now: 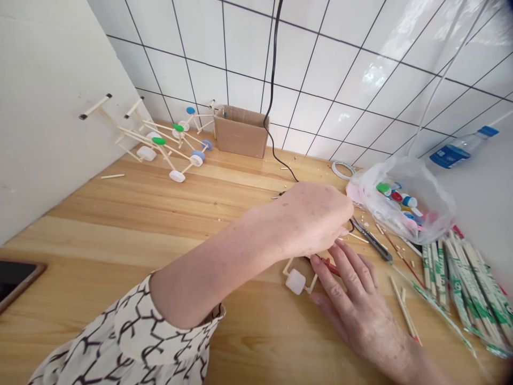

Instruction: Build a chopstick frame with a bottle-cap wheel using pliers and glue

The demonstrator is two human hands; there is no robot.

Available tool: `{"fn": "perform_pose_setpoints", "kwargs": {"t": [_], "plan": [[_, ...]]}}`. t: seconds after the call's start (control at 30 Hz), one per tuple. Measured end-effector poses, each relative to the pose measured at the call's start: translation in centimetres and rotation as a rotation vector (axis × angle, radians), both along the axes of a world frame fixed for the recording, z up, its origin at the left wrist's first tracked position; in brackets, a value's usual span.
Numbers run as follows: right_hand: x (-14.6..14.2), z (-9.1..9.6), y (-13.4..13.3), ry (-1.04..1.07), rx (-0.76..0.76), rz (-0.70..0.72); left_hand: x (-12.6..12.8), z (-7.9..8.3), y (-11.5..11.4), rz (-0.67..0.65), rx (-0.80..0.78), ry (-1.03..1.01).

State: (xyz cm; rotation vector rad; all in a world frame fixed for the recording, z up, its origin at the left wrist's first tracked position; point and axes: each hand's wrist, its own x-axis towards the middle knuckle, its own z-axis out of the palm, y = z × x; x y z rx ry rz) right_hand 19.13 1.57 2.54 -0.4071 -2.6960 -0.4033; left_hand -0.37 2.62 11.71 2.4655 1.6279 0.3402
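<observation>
My left hand reaches across from the lower left, its fingers curled down over something hidden. A black-handled tool tip shows just past the fingertips. My right hand lies palm down with spread fingers on the wooden tabletop. Its fingertips meet a red-handled tool, mostly hidden beneath the hands. Left of those fingers sits a small stick frame with a white bottle-cap wheel. Grey-handled scissors lie just right of both hands.
Several stick-and-bottle-cap wheeled models stand at the back left, near a cardboard box. A black cable runs down the tiled wall. On the right are a plastic bag of bottle caps, bundled wrapped chopsticks and a water bottle.
</observation>
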Motion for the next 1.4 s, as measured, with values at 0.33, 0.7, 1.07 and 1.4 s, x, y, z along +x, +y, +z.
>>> {"fn": "perform_pose_setpoints", "kwargs": {"t": [0.33,0.7,1.07,1.4], "plan": [[-0.01,-0.02,-0.02,-0.003,0.0,-0.013,0.08,0.07,-0.11,0.004,-0.008,0.01],[-0.07,0.04,-0.03,0.0,0.001,-0.004,0.13,0.04,-0.04,0.005,-0.011,0.017],[-0.04,-0.06,-0.11,0.006,0.01,-0.029,0.06,0.16,-0.21,-0.004,-0.011,0.007],[-0.1,-0.03,-0.08,0.011,0.006,-0.02,0.12,0.18,-0.19,0.006,-0.008,0.02]]}}
